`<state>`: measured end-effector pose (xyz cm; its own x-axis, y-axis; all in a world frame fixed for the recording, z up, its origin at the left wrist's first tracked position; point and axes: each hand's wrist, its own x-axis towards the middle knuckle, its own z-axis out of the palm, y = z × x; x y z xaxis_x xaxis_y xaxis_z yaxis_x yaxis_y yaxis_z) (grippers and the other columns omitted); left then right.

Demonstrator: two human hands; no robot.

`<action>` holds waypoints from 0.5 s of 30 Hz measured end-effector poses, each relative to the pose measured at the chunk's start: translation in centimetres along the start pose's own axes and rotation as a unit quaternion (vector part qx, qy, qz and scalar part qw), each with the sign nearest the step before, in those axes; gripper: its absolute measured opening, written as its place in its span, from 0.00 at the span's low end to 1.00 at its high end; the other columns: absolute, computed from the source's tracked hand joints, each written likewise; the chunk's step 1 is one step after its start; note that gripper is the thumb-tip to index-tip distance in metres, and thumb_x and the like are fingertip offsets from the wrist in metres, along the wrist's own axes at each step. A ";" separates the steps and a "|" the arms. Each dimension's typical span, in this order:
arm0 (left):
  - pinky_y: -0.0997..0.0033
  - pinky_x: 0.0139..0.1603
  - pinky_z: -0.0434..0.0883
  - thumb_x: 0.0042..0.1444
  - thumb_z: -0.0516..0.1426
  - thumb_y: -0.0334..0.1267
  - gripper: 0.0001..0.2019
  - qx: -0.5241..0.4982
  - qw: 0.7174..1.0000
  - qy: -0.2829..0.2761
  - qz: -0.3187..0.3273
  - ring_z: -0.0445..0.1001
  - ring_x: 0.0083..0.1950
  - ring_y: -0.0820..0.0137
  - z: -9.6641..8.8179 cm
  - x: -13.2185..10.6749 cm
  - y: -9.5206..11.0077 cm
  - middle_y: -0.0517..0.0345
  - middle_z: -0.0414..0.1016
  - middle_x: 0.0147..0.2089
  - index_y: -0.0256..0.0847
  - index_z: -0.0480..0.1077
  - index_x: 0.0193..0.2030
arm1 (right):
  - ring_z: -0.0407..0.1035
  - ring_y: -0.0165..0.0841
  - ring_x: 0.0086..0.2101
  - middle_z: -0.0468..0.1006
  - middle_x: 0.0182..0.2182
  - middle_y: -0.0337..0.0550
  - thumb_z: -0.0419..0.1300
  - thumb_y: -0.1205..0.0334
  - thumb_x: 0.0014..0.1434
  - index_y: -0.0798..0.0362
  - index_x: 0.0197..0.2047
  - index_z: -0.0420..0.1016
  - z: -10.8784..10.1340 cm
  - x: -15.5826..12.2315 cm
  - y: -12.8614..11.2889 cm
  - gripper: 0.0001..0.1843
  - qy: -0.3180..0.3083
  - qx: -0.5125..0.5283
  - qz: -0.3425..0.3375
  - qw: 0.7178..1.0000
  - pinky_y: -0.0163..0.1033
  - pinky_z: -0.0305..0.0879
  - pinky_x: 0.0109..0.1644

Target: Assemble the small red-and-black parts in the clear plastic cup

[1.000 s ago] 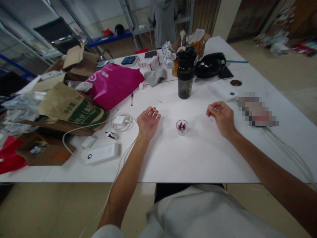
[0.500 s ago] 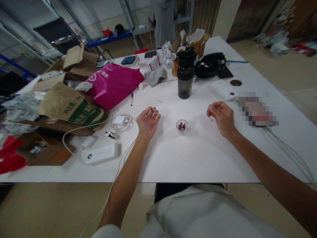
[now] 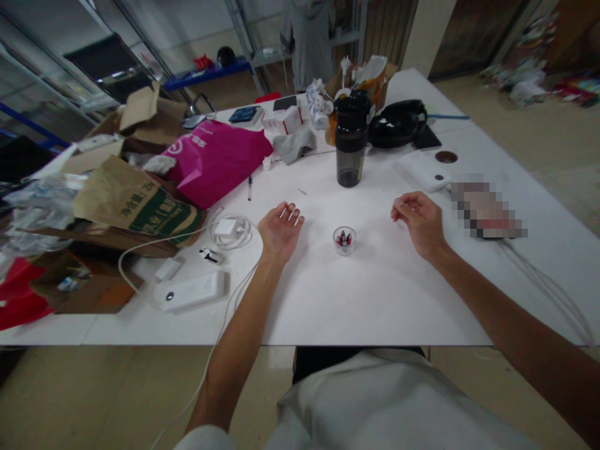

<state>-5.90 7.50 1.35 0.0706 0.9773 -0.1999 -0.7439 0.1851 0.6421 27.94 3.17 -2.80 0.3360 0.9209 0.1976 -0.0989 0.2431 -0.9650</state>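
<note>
A small clear cup (image 3: 344,247) stands on the white table between my hands, apart from both. Several small red, dark and silvery pieces (image 3: 344,238) lie inside it; their kind is too small to make out. To the left of the cup, my left hand (image 3: 281,231) rests palm up on the table, its fingers slightly bent and apart, holding nothing. On the other side, my right hand (image 3: 419,222) is loosely curled, thumb and fingertips drawn together, with nothing visible in it. A dark shaker bottle (image 3: 351,140) stands upright behind the cup.
White power bank (image 3: 192,290), charger (image 3: 227,229) and looped cable lie left of my left arm. A magenta bag (image 3: 218,159), paper bag (image 3: 135,200) and cardboard boxes crowd the left. A blurred-out device (image 3: 487,209) with a cable lies to the right; a black case (image 3: 398,124) sits behind.
</note>
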 end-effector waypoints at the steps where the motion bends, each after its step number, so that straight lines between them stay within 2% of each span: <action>1: 0.69 0.45 0.78 0.60 0.66 0.34 0.01 0.004 1.000 0.002 0.001 0.81 0.39 0.70 0.0 0.0 0.0 0.56 0.83 0.39 0.43 0.79 0.39 | 0.75 0.32 0.30 0.82 0.29 0.35 0.83 0.47 0.57 0.45 0.38 0.81 0.0 0.0 0.0 0.19 0.000 -0.002 0.000 1.000 0.40 0.72 0.37; 15: 0.69 0.43 0.79 0.59 0.67 0.34 0.03 -0.006 1.000 -0.012 0.002 0.81 0.38 0.71 -0.3 0.2 -0.1 0.56 0.82 0.40 0.42 0.79 0.39 | 0.74 0.32 0.30 0.82 0.29 0.35 0.83 0.49 0.56 0.45 0.38 0.81 0.1 -0.1 -0.1 0.18 0.000 0.003 0.008 1.000 0.41 0.71 0.36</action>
<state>-5.97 7.69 0.98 0.0828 0.9803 -0.1791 -0.7517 0.1795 0.6346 27.83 3.05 -2.69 0.3340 0.9247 0.1828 -0.1104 0.2310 -0.9667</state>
